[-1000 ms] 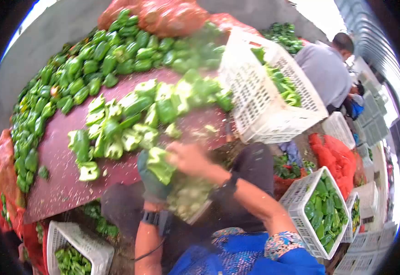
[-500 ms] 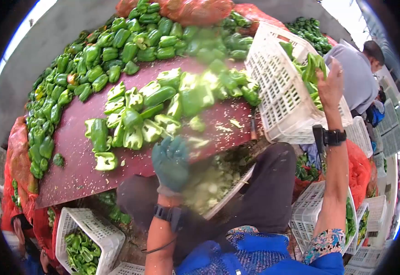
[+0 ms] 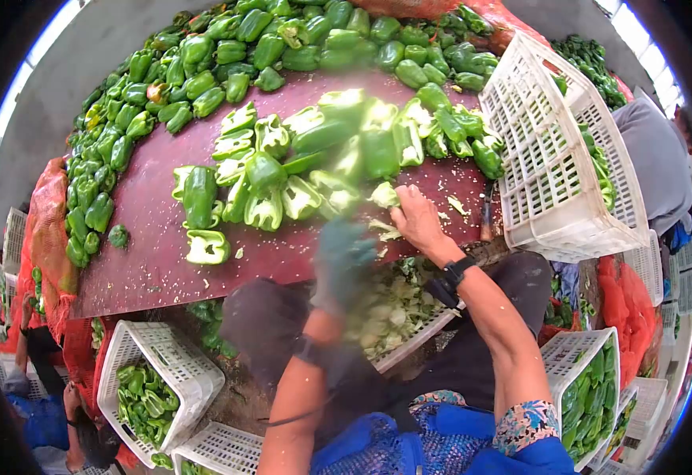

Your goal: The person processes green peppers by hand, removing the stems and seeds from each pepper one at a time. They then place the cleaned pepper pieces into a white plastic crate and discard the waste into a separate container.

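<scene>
On the maroon board (image 3: 156, 265), cut green bell pepper halves (image 3: 263, 207) lie in a loose group, pale insides showing on several. My right hand (image 3: 423, 222), bare with a dark wristband, is low over the board. Its fingertips reach the edge of a small cut pepper piece (image 3: 384, 195), thumb apart from the fingers. My left hand (image 3: 344, 265), in a dark green glove, is blurred at the board's front edge, below the halves; its fingers cannot be made out. A knife (image 3: 486, 214) lies at the board's right side, beside the white crate.
Whole green peppers (image 3: 195, 51) are heaped along the board's far and left edges. A tilted white crate (image 3: 548, 150) stands at right. Pale scraps (image 3: 401, 309) fill a container between my knees. Crates of peppers (image 3: 203, 380) stand low left and right. A person in grey (image 3: 655, 158) sits far right.
My right hand has come down from the white crate to the small pepper piece on the board. My left hand has moved right and blurred. The whole view has shifted.
</scene>
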### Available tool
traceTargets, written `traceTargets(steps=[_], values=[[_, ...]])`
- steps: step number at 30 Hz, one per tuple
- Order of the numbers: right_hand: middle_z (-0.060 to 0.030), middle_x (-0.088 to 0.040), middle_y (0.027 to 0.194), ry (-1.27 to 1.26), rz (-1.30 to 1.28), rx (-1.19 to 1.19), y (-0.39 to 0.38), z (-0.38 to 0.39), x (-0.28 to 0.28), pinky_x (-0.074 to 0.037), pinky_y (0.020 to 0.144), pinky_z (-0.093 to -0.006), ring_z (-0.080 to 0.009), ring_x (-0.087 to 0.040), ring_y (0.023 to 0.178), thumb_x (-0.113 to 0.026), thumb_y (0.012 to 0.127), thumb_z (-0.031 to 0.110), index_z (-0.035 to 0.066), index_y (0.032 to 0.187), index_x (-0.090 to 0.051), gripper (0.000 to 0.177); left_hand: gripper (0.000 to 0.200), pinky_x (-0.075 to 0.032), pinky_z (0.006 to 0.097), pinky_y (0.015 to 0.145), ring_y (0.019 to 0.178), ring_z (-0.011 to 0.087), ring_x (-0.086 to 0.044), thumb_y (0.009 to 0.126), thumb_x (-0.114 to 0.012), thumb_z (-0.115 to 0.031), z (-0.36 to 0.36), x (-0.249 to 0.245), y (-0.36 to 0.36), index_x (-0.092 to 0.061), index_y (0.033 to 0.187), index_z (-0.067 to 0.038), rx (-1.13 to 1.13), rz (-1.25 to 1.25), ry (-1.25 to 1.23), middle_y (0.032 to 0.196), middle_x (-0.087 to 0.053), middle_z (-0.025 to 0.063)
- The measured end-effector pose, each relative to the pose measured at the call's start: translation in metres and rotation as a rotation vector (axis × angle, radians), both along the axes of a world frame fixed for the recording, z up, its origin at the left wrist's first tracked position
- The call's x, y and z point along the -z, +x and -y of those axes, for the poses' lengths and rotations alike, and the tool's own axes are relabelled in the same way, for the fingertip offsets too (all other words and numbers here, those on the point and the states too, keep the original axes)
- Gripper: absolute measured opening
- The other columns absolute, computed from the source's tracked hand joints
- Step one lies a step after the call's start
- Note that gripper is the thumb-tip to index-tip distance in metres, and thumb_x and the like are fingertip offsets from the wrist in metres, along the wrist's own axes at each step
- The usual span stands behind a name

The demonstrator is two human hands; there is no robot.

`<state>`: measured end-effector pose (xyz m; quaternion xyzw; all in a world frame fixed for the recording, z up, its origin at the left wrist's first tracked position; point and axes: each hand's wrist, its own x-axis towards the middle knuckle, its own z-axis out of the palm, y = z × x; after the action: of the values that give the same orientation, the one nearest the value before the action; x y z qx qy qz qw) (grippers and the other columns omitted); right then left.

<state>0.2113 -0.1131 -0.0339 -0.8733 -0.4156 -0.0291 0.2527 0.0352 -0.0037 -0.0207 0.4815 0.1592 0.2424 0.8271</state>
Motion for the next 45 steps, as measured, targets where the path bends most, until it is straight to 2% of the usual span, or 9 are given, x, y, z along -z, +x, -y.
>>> traceTargets(steps=[5, 11, 19, 23, 30, 35, 40, 43, 45], values=[[-0.0172, -0.053, 0.105, 0.058, 0.077, -0.281, -0.040, 0.021, -0.056, -0.054, 0.072, -0.0432, -0.0380, -0.060, 0.091, -0.057, 0.076, -0.002, 0.006, 0.115, -0.052, 0.040, 0.036, -0.052, 0.0285, 0.071, 0.088, 0.0148, -0.061, 0.097, -0.053, -0.023, 0.008, -0.038, 0.011, -0.050, 0.131, -0.009, 0.173, -0.089, -0.446, 0.113, -0.058, 0.0020], [-0.0185, -0.058, 0.104, 0.400, -0.232, -0.293, -0.068, 0.031, -0.090, -0.051, 0.085, -0.0394, -0.0392, -0.060, 0.096, -0.056, 0.083, 0.002, 0.004, 0.116, -0.054, 0.033, 0.029, -0.050, 0.0287, 0.074, 0.090, 0.0177, -0.060, 0.098, -0.050, -0.021, 0.020, -0.040, 0.004, -0.052, 0.124, -0.008, 0.069, -0.089, -0.091, 0.111, -0.057, 0.0058], [-0.0211, -0.062, 0.098, 0.252, -0.117, -0.170, -0.091, 0.032, -0.071, -0.052, 0.077, -0.0481, -0.0406, -0.063, 0.087, -0.051, 0.089, 0.010, 0.006, 0.113, -0.055, 0.024, 0.024, -0.047, 0.0373, 0.090, 0.107, 0.0285, -0.055, 0.095, -0.045, -0.006, 0.023, -0.023, -0.006, -0.058, 0.114, 0.002, -0.117, -0.127, 1.080, 0.116, -0.056, 0.0162], [-0.0221, -0.066, 0.098, 0.411, -0.112, -0.306, -0.096, 0.028, -0.074, -0.053, 0.080, -0.0448, -0.0408, -0.065, 0.090, -0.051, 0.086, 0.008, 0.002, 0.108, -0.061, 0.025, 0.026, -0.047, 0.0376, 0.090, 0.104, 0.0267, -0.057, 0.095, -0.043, -0.005, 0.029, -0.011, -0.005, -0.058, 0.115, 0.001, -0.078, -0.170, 0.537, 0.113, -0.058, 0.0143], [-0.0059, -0.066, 0.090, 0.363, -0.636, -0.180, -0.100, 0.033, -0.080, -0.053, 0.055, -0.0265, -0.0117, -0.063, 0.064, -0.056, 0.091, 0.008, 0.001, 0.109, -0.066, 0.021, 0.035, -0.056, 0.0277, 0.067, 0.081, 0.0123, -0.064, 0.103, -0.041, -0.038, 0.028, 0.014, -0.004, -0.060, 0.112, -0.009, 0.089, -0.095, -0.178, 0.095, -0.065, 0.0022], [-0.0004, -0.063, 0.084, 0.341, -0.789, -0.179, -0.094, 0.043, -0.079, -0.053, 0.050, -0.0227, -0.0061, -0.058, 0.058, -0.057, 0.094, 0.014, 0.003, 0.110, -0.066, 0.022, 0.040, -0.058, 0.0274, 0.070, 0.085, 0.0131, -0.065, 0.104, -0.037, -0.040, 0.037, -0.033, -0.020, -0.060, 0.112, -0.008, 0.323, 0.030, -0.329, 0.098, -0.065, 0.0038], [0.0014, -0.062, 0.084, 0.512, -1.173, -0.120, -0.084, 0.054, -0.070, -0.056, 0.055, -0.0224, -0.0048, -0.057, 0.062, -0.057, 0.096, 0.016, 0.004, 0.112, -0.064, 0.021, 0.034, -0.056, 0.0279, 0.077, 0.092, 0.0130, -0.064, 0.103, -0.042, -0.033, 0.032, -0.024, -0.016, -0.059, 0.114, -0.005, 0.219, 0.007, -0.003, 0.102, -0.064, 0.0060], [-0.0004, -0.065, 0.090, 0.619, -1.244, -0.095, -0.081, 0.067, -0.069, -0.058, 0.059, -0.0233, -0.0071, -0.063, 0.071, -0.058, 0.096, 0.015, 0.005, 0.116, -0.061, 0.022, 0.031, -0.055, 0.0283, 0.079, 0.093, 0.0133, -0.064, 0.102, -0.045, -0.031, 0.032, -0.047, -0.026, -0.059, 0.112, -0.005, -0.013, 0.002, 0.908, 0.102, -0.064, 0.0064], [-0.0017, -0.066, 0.092, 0.693, -1.175, -0.081, -0.074, 0.081, -0.089, -0.058, 0.060, -0.0239, -0.0092, -0.065, 0.074, -0.058, 0.096, 0.015, 0.005, 0.116, -0.060, 0.023, 0.032, -0.056, 0.0280, 0.080, 0.094, 0.0172, -0.065, 0.101, -0.048, -0.031, 0.035, -0.058, -0.022, -0.060, 0.114, -0.005, 0.043, 0.083, 0.638, 0.107, -0.065, 0.0079]])
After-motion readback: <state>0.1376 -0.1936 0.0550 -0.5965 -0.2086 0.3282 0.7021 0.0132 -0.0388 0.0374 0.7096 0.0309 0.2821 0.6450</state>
